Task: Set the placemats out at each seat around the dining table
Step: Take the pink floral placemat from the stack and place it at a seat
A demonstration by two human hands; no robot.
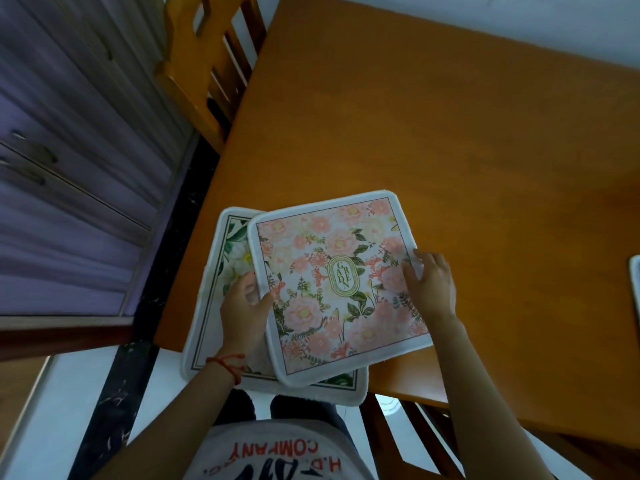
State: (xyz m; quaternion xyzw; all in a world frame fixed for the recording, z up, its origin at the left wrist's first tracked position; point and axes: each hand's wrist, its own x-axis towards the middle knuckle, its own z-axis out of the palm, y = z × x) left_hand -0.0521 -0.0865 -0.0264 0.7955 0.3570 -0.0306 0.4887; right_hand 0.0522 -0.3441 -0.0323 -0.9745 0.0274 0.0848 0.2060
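Two placemats lay stacked at the near corner of the orange wooden desk (433, 133). The top one, a pink flowered placemat (341, 282) with a white border and a small oval label in its middle, sat askew on a green-and-white flowered placemat (221, 265), whose near edge hung past the desk's edge.

The left hand (244, 311), a red string at its wrist, pinched the left edge of the pink placemat, thumb on top and fingers tucked under. The right hand (433, 289) rested on that placemat's right edge with fingers loosely spread; whether any finger curled under the edge could not be told.

A wooden chair (204, 67) stood at the desk's far left side. Another chair (408, 434) was partly visible below the near edge. The corner of a further white-edged mat (635, 289) showed at the far right edge.
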